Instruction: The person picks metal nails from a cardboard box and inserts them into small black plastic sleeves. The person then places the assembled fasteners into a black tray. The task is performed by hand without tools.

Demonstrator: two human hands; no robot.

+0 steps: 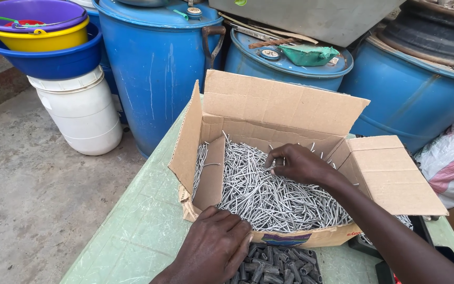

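Single head-worn view, close above the cardboard box [290, 173], facing steeply down and forward.

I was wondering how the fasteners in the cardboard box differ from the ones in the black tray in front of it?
The nails in the cardboard box are long, thin and shiny silver; the pieces in the black tray are short, stubby and dark grey. The right hand reaches into the box, picking among the nails, while the left hand rests at the tray's edge. Both lots lie loose in heaps on the green table.
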